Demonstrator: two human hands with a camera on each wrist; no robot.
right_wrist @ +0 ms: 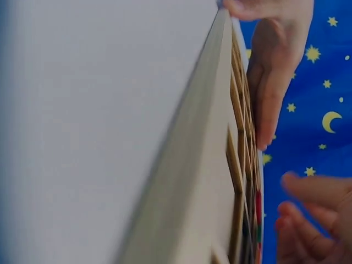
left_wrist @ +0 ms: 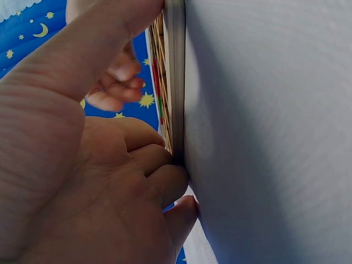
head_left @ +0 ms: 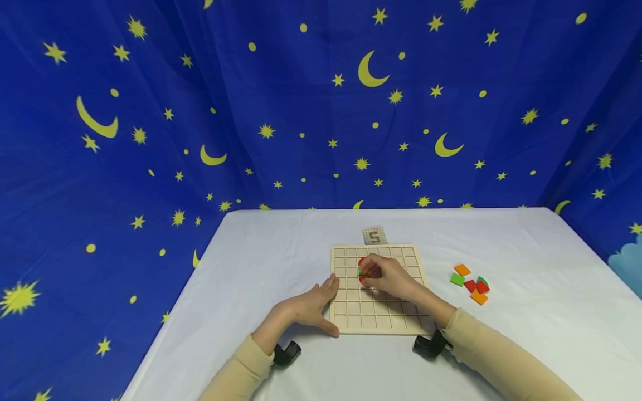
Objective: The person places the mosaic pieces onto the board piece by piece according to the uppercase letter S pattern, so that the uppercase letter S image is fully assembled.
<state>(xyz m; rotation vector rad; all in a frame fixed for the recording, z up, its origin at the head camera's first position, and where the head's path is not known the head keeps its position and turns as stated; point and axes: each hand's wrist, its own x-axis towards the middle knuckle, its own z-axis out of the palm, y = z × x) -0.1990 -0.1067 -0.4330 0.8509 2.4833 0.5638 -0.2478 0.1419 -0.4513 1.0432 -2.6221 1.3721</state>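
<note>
I think I'm setting tiles [head_left: 361,261] on the board [head_left: 354,322], left grip [head_left: 313,305] spread wide at its edge, right grip [head_left: 393,277] bent over them, holding I can't tell what, so next calls for gentle pressing.

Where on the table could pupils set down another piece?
Bare cloth lies between the left hand and the cloth's left edge, and between the loose tiles and the right edge. Crowded: the grid board, with the right hand over it and the card by its far rim.
</note>
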